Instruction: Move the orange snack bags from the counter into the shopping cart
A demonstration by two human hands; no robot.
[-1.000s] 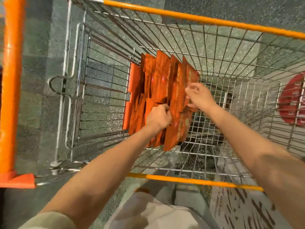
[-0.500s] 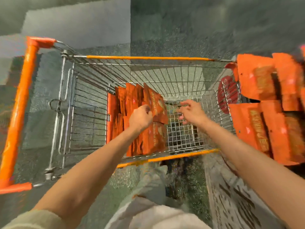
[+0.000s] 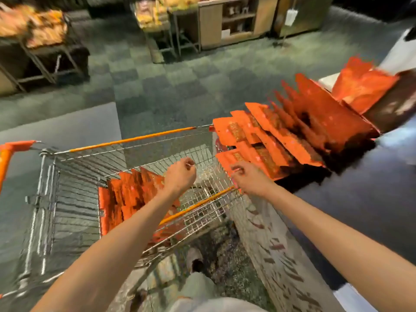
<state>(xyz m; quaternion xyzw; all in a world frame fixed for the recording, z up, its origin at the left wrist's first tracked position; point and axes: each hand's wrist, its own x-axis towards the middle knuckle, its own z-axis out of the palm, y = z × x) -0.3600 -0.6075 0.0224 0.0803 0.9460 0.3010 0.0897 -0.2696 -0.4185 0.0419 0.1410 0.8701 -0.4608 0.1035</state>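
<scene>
A wire shopping cart (image 3: 74,152) with orange trim stands at the left. Several orange snack bags (image 3: 132,192) stand upright inside it, against its near left part. More orange snack bags (image 3: 281,136) lie fanned in a row on the dark counter (image 3: 360,199) to the right, beside the cart's rim. My left hand (image 3: 180,176) hovers above the cart with loosely curled fingers and holds nothing. My right hand (image 3: 247,180) reaches over the cart's right rim, its fingertips at the lower edge of the nearest counter bag. The frame is too blurred to show a grip.
A second batch of orange bags (image 3: 364,86) sits farther back on the counter by a dark box. The counter's patterned front panel (image 3: 270,244) runs beside my legs. Display tables (image 3: 45,41) and a wooden cabinet (image 3: 236,21) stand across the tiled floor.
Both hands let go of the bags in the cart and rose out of it. The view swung up and right, and my right hand moved toward the counter bags.
</scene>
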